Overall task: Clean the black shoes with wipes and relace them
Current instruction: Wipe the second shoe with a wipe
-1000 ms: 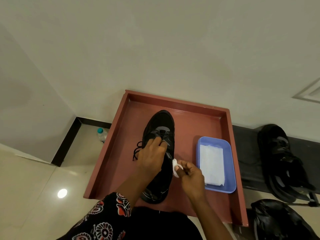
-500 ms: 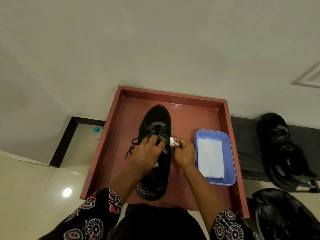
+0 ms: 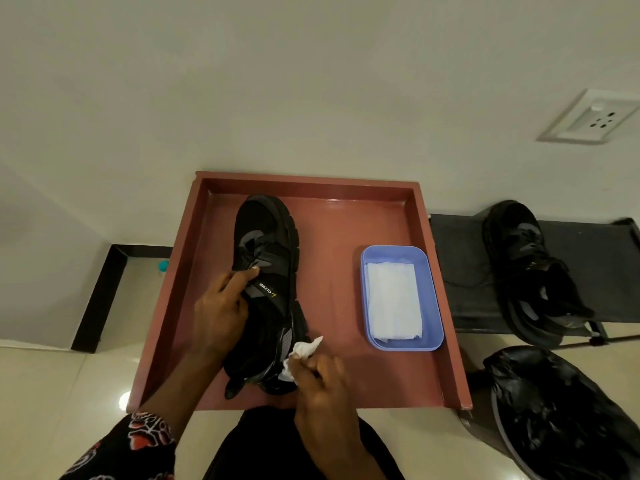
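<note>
A black shoe point(image 3: 266, 244) lies in the reddish-brown tray point(image 3: 346, 216), toe pointing away from me and tipped so its right side faces up. My left hand point(image 3: 218, 313) grips the shoe's upper around the tongue and steadies it. My right hand point(image 3: 322, 379) pinches a crumpled white wipe point(image 3: 301, 351) against the shoe's heel side. A blue tub point(image 3: 433, 306) holding folded white wipes point(image 3: 393, 299) sits in the tray to the right of the shoe. The second black shoe point(image 3: 526, 265) rests on a dark mat outside the tray at the right.
The tray stands against a pale wall. A bin lined with a black bag point(image 3: 554, 410) is at the lower right. A small bottle with a teal cap point(image 3: 162, 265) stands on the floor left of the tray. A wall socket point(image 3: 592, 119) is at upper right.
The shoe has been tipped onto its side. My right hand with the wipe slid from the lace area down to the heel. My left hand shifted its hold toward the tongue.
</note>
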